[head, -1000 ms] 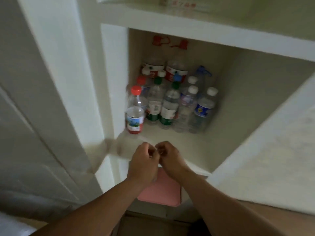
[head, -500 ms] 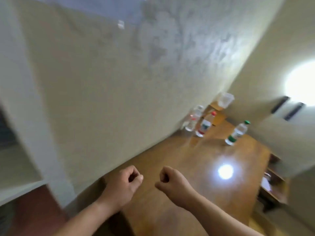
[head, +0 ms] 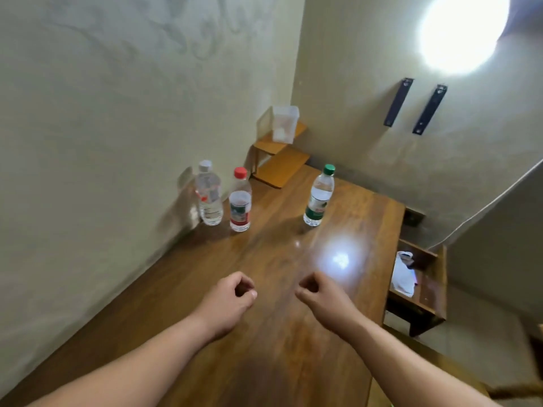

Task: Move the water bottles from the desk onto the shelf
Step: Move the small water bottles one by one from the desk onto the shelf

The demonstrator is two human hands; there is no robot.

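Ahead, a glossy brown wooden desk (head: 293, 333) is seen from above, set against a pale textured wall (head: 102, 142) on the left. Three small clear plastic water bottles are stood upright at the far end of the desk. Furthest left, touching or nearly touching the wall, a white-capped bottle with a red-printed label (head: 209, 194) is placed. Just beside it, to the right, a red-capped bottle with a red and white label (head: 240, 200) is seen; whether the two touch cannot be told. Well apart to the right, a green-capped bottle with a green label (head: 319, 195) is stood alone. Behind it, in the corner, a small wooden stepped stand (head: 279, 160) is topped by a translucent plastic container (head: 284, 124).

Nearer the viewer, both bare hands are held above the desk, well short of the bottles. The left hand (head: 227, 301) is loosely curled, fingers bent toward the thumb, with nothing gripped. The right hand (head: 320, 293) is curled likewise and is also empty. The shelf is not shown.

The bottles are judged to be full or nearly so, hence moderately heavy, with thin walls that would give under a squeeze and smooth, slightly slippery sides. A grip around the labelled middle, or the firmer shoulder below the cap, would be advised.
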